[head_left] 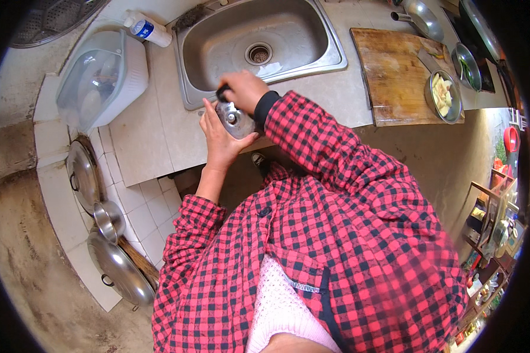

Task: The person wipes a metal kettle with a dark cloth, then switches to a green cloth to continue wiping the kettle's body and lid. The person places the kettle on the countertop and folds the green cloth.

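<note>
Along a pale counter point(141, 138), just nearside of the steel sink point(218, 56), a round metal utensil point(240, 122) is best braced firmly by the left hand point(222, 140), fingers spread around it, while its black knob point(222, 93) is clamped in the right hand's point(246, 90) curled fingers.

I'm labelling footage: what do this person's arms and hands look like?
Red-and-black checks cover the left sleeve and right sleeve; only the right shows a black cuff. The left hand and right hand wear no gloves.
</note>
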`<act>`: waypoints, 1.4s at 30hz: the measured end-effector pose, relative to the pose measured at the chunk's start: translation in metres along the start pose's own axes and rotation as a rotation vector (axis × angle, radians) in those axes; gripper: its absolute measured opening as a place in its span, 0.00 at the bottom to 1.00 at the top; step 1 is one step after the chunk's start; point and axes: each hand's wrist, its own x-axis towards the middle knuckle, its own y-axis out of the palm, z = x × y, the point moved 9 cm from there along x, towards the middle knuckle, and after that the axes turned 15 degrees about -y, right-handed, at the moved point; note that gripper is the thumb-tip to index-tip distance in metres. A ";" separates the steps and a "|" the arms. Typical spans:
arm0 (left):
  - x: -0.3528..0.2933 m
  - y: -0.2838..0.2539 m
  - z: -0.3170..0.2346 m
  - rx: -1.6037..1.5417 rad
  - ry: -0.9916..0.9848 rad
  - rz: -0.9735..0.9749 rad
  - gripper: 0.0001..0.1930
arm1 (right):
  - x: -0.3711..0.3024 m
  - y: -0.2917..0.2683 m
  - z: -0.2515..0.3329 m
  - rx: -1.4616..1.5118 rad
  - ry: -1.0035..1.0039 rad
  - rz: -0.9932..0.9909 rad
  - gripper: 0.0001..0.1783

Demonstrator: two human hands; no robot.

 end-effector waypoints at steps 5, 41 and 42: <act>-0.014 -0.019 -0.005 0.142 -0.063 -0.031 0.69 | -0.062 -0.032 -0.094 0.010 0.396 0.004 0.23; 0.002 -0.020 0.006 0.242 -0.194 0.099 0.60 | -0.231 -0.061 -0.094 -0.162 0.613 -0.073 0.39; 0.003 -0.019 0.004 0.242 -0.158 0.110 0.60 | -0.243 -0.072 -0.104 -0.184 0.776 -0.008 0.32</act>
